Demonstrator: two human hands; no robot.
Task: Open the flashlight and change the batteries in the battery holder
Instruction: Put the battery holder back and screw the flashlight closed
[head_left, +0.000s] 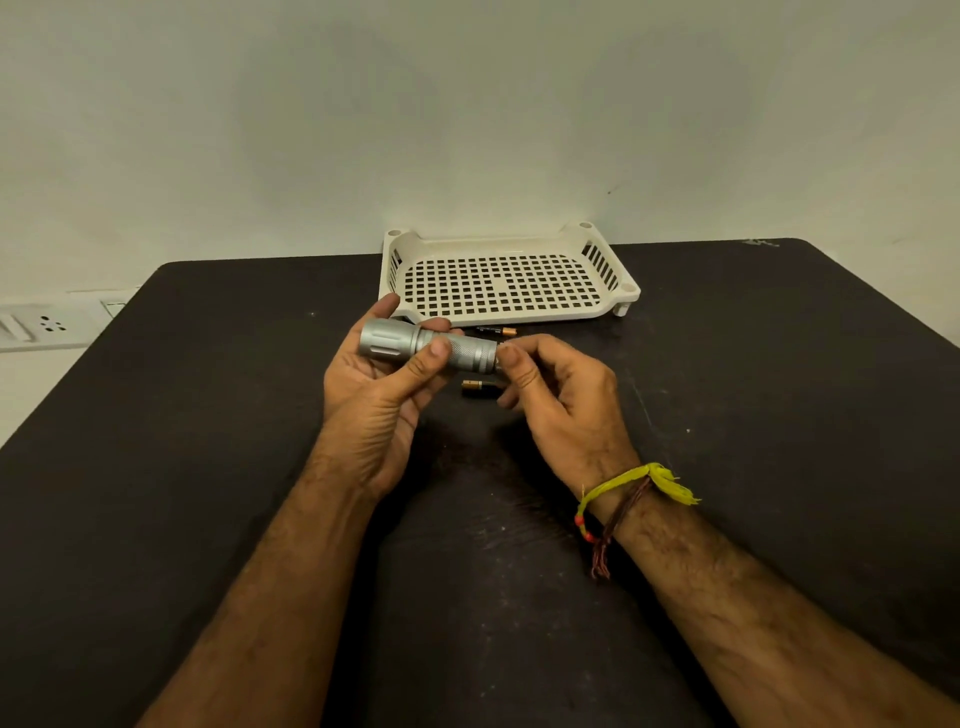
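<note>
My left hand (382, 371) is wrapped round the silver flashlight (428, 348), thumb over the knurled barrel, fingers curled behind the head. It is held level above the worktop (208, 467), head end to my left. My right hand (550, 392) pinches at the tail end of the barrel between thumb and fingertips. Whether it holds the tail cap or the battery holder, I cannot tell; the part is mostly hidden.

Step in hand, as I judge it: working at the tail end, either seating the holder or dealing with the cap. Whether the barrel is open or closed is not clear.

Just beyond my hands, one battery (478, 387) lies on the worktop below the barrel. A second battery (496, 331) lies further back, just in front of the white perforated tray (621, 293), which sits at the far edge by the wall.

Next move calls for a steady left grip and a straight, square twist or push from the right fingers along the barrel axis.
</note>
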